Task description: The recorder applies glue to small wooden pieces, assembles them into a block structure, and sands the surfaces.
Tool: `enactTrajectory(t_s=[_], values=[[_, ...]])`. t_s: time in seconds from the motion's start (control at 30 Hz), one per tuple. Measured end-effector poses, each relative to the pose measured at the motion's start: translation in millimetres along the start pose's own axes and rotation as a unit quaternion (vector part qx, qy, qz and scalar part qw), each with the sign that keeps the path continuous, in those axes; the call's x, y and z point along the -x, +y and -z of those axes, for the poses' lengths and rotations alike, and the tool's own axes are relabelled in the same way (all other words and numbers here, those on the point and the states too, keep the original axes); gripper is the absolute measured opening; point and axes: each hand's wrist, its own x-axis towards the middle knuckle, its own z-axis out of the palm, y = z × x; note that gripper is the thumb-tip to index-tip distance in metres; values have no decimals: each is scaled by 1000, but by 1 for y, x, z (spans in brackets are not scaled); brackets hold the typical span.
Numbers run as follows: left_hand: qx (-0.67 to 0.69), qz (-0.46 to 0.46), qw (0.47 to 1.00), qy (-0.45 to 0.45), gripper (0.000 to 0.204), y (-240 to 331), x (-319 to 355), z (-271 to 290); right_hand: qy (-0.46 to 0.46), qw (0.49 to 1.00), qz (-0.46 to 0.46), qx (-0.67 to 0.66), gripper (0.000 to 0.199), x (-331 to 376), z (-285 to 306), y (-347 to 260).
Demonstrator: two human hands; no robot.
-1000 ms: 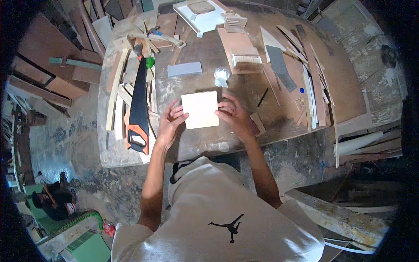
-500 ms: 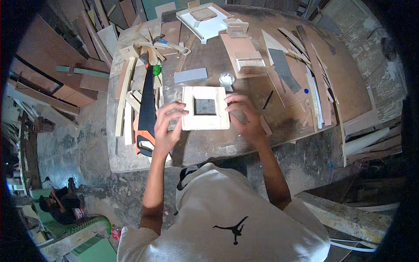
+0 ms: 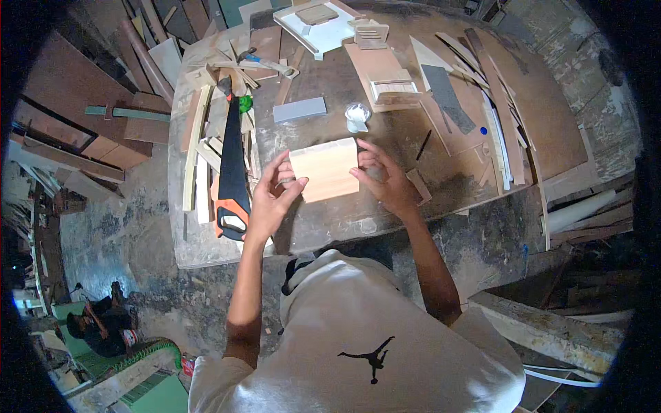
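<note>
Between my two hands I hold a small pale wooden box (image 3: 326, 172), its plain solid face turned up and lit brightly. My left hand (image 3: 273, 194) grips its left edge, thumb on the near side. The right hand (image 3: 384, 180) closes on the opposite edge, with the thumb near the right corner. Beyond the box stands a small clear cup (image 3: 357, 114) with white stuff in it. A grey flat block (image 3: 299, 109) lies to the left of the cup. Left of my left hand is a handsaw (image 3: 233, 165) with a black blade and orange handle.
Wood strips (image 3: 200, 151) lie under and beside the saw. A hammer (image 3: 260, 60) rests at the far left. A white tray (image 3: 303, 34) stands at the back, more boards (image 3: 492, 103) at the right. A dark pencil-like stick (image 3: 423, 145) lies right. A person (image 3: 103, 320) sits lower left.
The box has been tilted over in my hands: its face with the square opening has turned away, and a plain solid side now shows. Both hands have shifted their grip.
</note>
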Motion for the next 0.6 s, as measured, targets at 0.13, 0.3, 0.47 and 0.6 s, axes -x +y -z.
enactTrajectory(t_s=[0.13,0.3,0.47,0.6], values=[[-82,-38,996,-2,46,15,8,0,-7,987,155,41,36,5,9,1],[-237,-270,933,-3,30,11,9,3,-21,972,227,60,33,4,12,-4],[-198,-209,957,-24,34,-7,10,3,2,981,174,83,28,15,8,5],[35,90,995,-26,38,-39,7,-6,19,999,-44,4,32,22,-3,38]])
